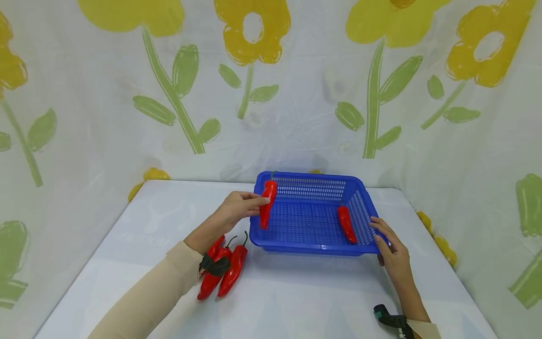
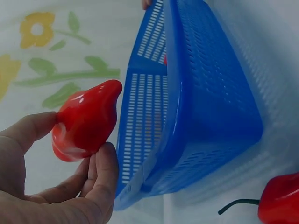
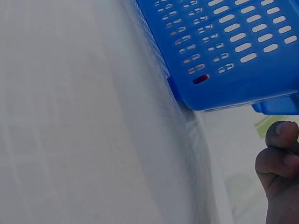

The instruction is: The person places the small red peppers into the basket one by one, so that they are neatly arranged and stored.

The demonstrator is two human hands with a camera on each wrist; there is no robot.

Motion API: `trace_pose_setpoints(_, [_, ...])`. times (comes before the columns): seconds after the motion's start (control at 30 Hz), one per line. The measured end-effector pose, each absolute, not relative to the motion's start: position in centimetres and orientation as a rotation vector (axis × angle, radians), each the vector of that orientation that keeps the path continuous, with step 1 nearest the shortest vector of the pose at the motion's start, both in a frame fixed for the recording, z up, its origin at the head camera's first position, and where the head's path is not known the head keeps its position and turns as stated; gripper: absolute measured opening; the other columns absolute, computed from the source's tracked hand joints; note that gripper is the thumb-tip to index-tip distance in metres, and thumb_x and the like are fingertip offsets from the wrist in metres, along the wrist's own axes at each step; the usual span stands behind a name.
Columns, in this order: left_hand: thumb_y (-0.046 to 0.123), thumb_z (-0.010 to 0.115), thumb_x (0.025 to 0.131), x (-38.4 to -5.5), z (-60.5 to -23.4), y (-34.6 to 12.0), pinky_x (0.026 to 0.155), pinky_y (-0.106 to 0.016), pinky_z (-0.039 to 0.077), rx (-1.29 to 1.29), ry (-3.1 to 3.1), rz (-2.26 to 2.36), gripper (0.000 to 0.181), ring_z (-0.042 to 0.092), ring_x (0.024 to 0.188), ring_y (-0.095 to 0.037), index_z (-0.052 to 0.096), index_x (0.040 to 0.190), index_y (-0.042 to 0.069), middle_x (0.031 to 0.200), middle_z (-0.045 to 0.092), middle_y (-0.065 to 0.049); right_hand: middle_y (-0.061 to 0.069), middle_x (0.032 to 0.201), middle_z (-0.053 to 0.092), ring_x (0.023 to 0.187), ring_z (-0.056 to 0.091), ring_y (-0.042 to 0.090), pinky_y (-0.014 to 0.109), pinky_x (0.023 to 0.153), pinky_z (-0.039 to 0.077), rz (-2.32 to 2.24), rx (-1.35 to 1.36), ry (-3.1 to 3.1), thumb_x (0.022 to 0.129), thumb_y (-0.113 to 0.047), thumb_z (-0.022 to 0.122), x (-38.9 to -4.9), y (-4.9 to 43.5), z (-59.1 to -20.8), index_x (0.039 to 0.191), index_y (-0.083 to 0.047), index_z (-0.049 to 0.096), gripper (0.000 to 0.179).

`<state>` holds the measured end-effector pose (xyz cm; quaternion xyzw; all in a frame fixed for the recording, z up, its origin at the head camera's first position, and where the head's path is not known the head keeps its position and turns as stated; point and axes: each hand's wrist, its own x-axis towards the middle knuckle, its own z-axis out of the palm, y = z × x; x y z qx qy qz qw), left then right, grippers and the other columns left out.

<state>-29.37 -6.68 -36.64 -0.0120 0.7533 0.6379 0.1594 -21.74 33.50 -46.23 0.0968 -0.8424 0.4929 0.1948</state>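
Note:
My left hand (image 1: 237,207) pinches a red chili pepper (image 1: 268,203) between thumb and fingers, over the left end of a blue plastic basket (image 1: 313,247). Seen from the left wrist, the held chili pepper (image 2: 86,122) is raised beside the basket's rim (image 2: 175,98). At the basket's right front corner, my right hand (image 1: 394,256) grips the rim, with its fingers partly hidden in the right wrist view. Another red pepper (image 1: 347,225) lies inside the basket near its right wall. Several red peppers (image 1: 234,269) with dark stems lie together under the left forearm, partly covered by it.
The white table (image 1: 271,301) carries the basket and loose peppers. Behind it hangs a white curtain (image 1: 296,122) printed with yellow flowers. A black wrist strap (image 1: 218,266) hangs over the loose peppers.

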Motion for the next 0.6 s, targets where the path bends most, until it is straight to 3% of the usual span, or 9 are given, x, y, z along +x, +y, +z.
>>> trace_pose_setpoints(0.27, [0.022,0.076,0.09,-30.3,-36.8,-4.8,0.097,-0.041,0.052,-0.033,2.054,1.875,0.05,0.07,0.103,-0.028,0.059,0.126,-0.008,0.113,0.069,-0.018,0.004,0.153,0.043,0.05,0.045,0.017,0.026,0.041,0.044,1.371,0.223,-2.38,0.106,-0.011,0.048,-22.9,35.2,-49.4,0.141,-0.006,0.055,0.037])
trace_pose_setpoints(0.6, [0.022,0.076,0.088,-31.8,-37.1,-2.6,0.094,-0.04,0.055,-0.01,2.015,1.795,0.054,0.069,0.1,-0.029,0.056,0.126,-0.011,0.112,0.068,-0.019,-0.003,0.153,0.044,0.052,0.047,0.019,0.027,0.042,0.046,1.396,0.178,-2.374,0.106,-0.019,0.05,-23.2,35.0,-49.3,0.142,-0.014,0.057,0.037])
